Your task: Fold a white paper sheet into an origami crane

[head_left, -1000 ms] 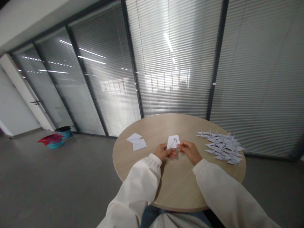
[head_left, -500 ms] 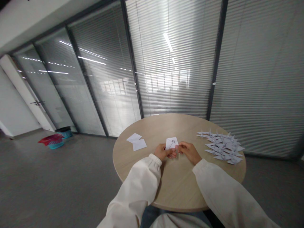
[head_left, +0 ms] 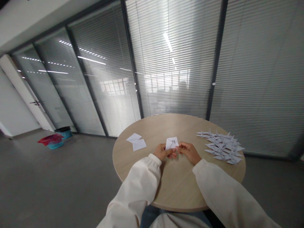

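Head view: near the middle of the frame, just below centre, a folded white paper [head_left: 171, 142] sits between the person's two hands, over a round wood-toned counter [head_left: 177, 182]. Dark print and crease lines show on its upper face. The left hand [head_left: 164, 152] grips it at the lower left edge, thumb laid across the front and the other fingers curled behind and below. The right hand [head_left: 188, 151] is at its lower right corner, fingers bent inward and pinched on that corner; the exact contact is too small to make out. Both wrists come out of the gathered cuffs of pale sleeves [head_left: 137, 180], which reach up from the bottom of the frame.

Left of the hands, well apart from them, white paper pieces [head_left: 139, 144] lie flat on the counter, close against one another; whether they overlap cannot be told. Toward the right edge of the counter, a crowded cluster of pointed folded-paper shapes [head_left: 224, 147] lies close together, some resting against others.

At the left of the frame, a blue bin with a red liner [head_left: 53, 141] stands on the grey floor [head_left: 71, 177] beside another blue bin with a black liner [head_left: 65, 132]. Glass panels with blinds [head_left: 175, 63] fill the upper frame.
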Available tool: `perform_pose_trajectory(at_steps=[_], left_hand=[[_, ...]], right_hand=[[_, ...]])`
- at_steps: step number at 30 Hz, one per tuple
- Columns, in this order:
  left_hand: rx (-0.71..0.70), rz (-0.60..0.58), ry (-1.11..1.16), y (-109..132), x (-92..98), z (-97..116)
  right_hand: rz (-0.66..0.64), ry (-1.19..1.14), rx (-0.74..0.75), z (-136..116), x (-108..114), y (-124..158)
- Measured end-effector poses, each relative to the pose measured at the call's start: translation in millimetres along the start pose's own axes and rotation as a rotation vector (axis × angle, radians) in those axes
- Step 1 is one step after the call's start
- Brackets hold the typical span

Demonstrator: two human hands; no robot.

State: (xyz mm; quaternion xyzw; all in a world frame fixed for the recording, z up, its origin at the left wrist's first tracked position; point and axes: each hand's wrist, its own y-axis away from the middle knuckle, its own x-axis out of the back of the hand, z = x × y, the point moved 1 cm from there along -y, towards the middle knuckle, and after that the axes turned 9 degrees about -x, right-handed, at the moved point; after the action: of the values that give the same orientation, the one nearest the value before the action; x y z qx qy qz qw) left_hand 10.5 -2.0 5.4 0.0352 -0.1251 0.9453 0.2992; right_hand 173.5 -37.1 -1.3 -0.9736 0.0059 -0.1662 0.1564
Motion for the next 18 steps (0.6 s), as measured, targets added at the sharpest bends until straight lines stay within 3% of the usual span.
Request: perform_pose_trajectory(at_steps=[18], left_hand=[[0.005,0.025,0.011,1.7,-3.4,1.0]], right_hand=[[-0.044,-0.048,-0.024,5.3,-2.0,-1.8]])
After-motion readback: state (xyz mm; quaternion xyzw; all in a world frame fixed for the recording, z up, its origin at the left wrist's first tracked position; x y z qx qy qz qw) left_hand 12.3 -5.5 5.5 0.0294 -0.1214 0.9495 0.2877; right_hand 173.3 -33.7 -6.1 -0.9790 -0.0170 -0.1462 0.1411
